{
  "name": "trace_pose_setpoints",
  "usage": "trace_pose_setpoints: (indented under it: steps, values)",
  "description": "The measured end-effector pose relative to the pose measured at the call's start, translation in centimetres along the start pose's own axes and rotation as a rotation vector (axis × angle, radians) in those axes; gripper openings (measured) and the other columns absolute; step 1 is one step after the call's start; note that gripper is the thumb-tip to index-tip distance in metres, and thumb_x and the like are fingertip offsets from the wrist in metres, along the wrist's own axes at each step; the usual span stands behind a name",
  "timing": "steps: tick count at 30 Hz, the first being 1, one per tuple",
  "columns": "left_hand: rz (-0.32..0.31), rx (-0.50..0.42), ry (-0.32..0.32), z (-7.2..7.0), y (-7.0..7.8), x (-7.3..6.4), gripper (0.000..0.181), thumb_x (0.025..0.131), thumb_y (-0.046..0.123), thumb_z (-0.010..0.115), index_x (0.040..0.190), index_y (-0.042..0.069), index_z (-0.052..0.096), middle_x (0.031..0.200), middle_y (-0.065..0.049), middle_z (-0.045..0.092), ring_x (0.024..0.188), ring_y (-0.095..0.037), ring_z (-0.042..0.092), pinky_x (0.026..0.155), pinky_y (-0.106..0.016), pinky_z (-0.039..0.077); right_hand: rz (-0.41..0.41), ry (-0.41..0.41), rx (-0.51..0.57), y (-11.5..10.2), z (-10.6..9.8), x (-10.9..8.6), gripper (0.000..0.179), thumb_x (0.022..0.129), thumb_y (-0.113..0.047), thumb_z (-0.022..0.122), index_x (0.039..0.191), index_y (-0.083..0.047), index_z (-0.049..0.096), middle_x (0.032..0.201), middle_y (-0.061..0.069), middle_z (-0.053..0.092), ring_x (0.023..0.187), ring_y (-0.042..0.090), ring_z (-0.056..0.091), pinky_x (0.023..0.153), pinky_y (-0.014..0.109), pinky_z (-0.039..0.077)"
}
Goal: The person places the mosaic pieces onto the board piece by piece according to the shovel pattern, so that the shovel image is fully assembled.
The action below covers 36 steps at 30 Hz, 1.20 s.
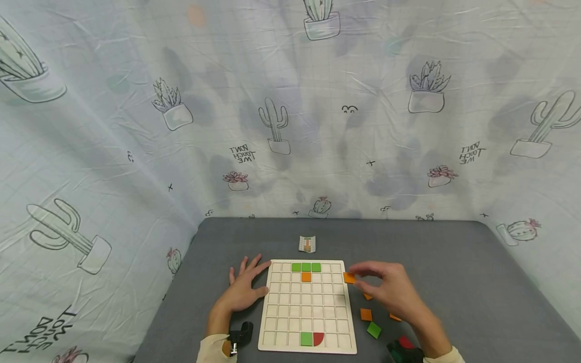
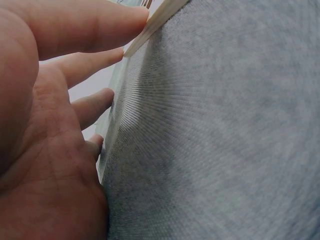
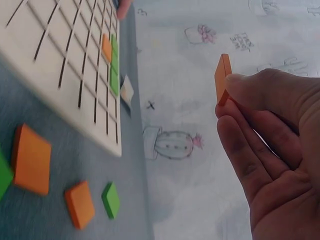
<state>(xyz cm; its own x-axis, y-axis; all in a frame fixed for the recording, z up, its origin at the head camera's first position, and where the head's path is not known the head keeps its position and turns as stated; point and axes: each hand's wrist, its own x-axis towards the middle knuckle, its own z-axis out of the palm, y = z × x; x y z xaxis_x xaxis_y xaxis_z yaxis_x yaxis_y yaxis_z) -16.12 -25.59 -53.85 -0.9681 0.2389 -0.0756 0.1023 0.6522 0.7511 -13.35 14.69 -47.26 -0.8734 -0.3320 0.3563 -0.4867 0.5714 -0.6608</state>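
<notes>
A pale wooden grid board (image 1: 290,300) lies on the grey table. In its top row sit several green square tiles (image 1: 306,267), with one orange tile (image 1: 306,277) just below the middle one. Near the bottom edge are a green tile (image 1: 306,339) and a red quarter-round tile (image 1: 318,339). My left hand (image 1: 241,291) has its fingers spread, thumb and index fingertip at the board's left edge. Between thumb and fingertips my right hand (image 1: 392,287) pinches an orange square tile (image 3: 222,80), held up over the board's upper right edge.
Loose orange tiles (image 1: 365,314) and a green tile (image 1: 374,330) lie right of the board, partly under the right hand. A red piece (image 1: 406,342) shows beside the right wrist. Behind the board lies a small printed pattern card (image 1: 307,244). A patterned curtain (image 1: 290,191) surrounds the table.
</notes>
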Motion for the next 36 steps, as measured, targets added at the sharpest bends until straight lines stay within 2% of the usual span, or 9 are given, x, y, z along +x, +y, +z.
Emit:
trace_pose_setpoints:
  steps: [2, 6, 13, 17, 24, 28, 36]
  values:
    - [-0.001, -0.003, -0.001, 0.0, 0.0, 0.0, 0.071, 0.095, 0.01, 0.079, 0.162, 0.016, 0.057, 0.18, -0.022, 0.028, 0.168, -0.055, 0.001, 0.122, -0.081, -0.016, -0.009, -0.005, 0.001, -0.2, 0.4, 0.5, 0.035, 0.087, -0.001, 0.089, 0.116, -0.021, 0.085, 0.111, -0.014, 0.082, 0.102, 0.006, 0.078, 0.09, 0.039, 0.067]
    - [0.002, -0.005, -0.002, 0.1, -0.1, 0.0, 0.071, 0.095, 0.01, 0.08, 0.161, 0.016, 0.057, 0.18, -0.022, 0.028, 0.168, -0.055, 0.001, 0.122, -0.081, -0.016, -0.03, -0.012, 0.028, -0.8, 1.3, 1.3, 0.033, 0.088, -0.002, 0.089, 0.115, -0.021, 0.085, 0.111, -0.013, 0.083, 0.1, 0.012, 0.079, 0.088, 0.036, 0.066]
    - [0.002, -0.005, -0.002, 0.1, 0.0, 0.0, 0.071, 0.095, 0.01, 0.08, 0.161, 0.016, 0.057, 0.18, -0.022, 0.028, 0.168, -0.055, 0.001, 0.122, -0.081, -0.016, -0.033, -0.05, 0.071, -1.2, 2.9, 2.5, 0.029, 0.091, -0.004, 0.087, 0.117, -0.016, 0.084, 0.114, -0.007, 0.084, 0.105, 0.017, 0.08, 0.092, 0.051, 0.066]
    - [-0.001, -0.008, 0.001, 0.1, 0.1, 0.0, 0.071, 0.094, 0.01, 0.08, 0.161, 0.015, 0.057, 0.179, -0.022, 0.029, 0.168, -0.055, 0.001, 0.122, -0.081, -0.016, -0.064, -0.056, 0.077, -1.1, 4.0, 3.0, 0.029, 0.092, -0.004, 0.087, 0.118, -0.013, 0.084, 0.115, -0.004, 0.084, 0.102, 0.016, 0.08, 0.092, 0.05, 0.066]
    - [0.0, -0.002, 0.002, 0.0, 0.1, 0.0, 0.071, 0.094, 0.01, 0.08, 0.161, 0.015, 0.057, 0.179, -0.022, 0.029, 0.168, -0.055, 0.001, 0.122, -0.081, -0.016, -0.055, -0.105, 0.134, -0.7, 5.8, 3.4, 0.026, 0.094, -0.005, 0.084, 0.119, -0.011, 0.083, 0.114, -0.001, 0.084, 0.101, 0.022, 0.081, 0.092, 0.052, 0.066]
    - [-0.001, -0.003, 0.002, 0.0, 0.0, 0.0, 0.071, 0.094, 0.01, 0.08, 0.161, 0.016, 0.057, 0.18, -0.022, 0.028, 0.168, -0.055, 0.001, 0.122, -0.081, -0.016, -0.045, -0.153, 0.162, -0.4, 6.7, 3.7, 0.025, 0.096, -0.006, 0.083, 0.12, -0.013, 0.083, 0.115, -0.001, 0.084, 0.103, 0.021, 0.08, 0.093, 0.05, 0.066]
    - [0.002, -0.013, -0.001, -0.1, 0.0, 0.0, 0.071, 0.094, 0.009, 0.08, 0.161, 0.015, 0.057, 0.179, -0.023, 0.028, 0.168, -0.055, 0.0, 0.122, -0.081, -0.016, -0.04, -0.202, 0.134, 0.0, 8.4, 4.1, 0.025, 0.096, -0.008, 0.083, 0.12, -0.013, 0.084, 0.114, -0.003, 0.084, 0.102, 0.019, 0.079, 0.091, 0.039, 0.066]
